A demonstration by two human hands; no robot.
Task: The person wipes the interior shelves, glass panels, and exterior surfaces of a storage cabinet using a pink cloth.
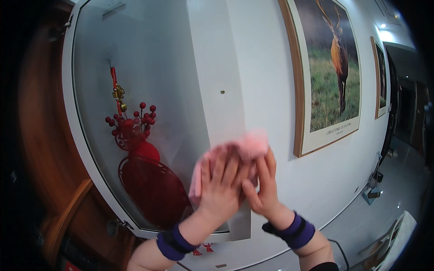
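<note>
A pink cloth (213,152) lies bunched against the white frame (220,125) and glass pane (162,84) of a hinged cabinet door. Flat on the cloth, with fingers spread, is my left hand (222,186). My right hand (266,186) is just right of it and touches the cloth's bunched upper right end; whether it grips that end is blurred. Both wrists wear purple bands. A small round knob (222,91) sits on the door frame above the cloth. Behind or in the glass show red berry decorations (145,118) and a dark red oval piece (152,189).
A framed deer picture (298,101) hangs on the white wall to the right, with a second frame (378,78) farther along. Brown wooden cabinetry (67,203) stands at the left, with metal hinges at the door's edge. A pale-topped piece of furniture (396,240) is at lower right.
</note>
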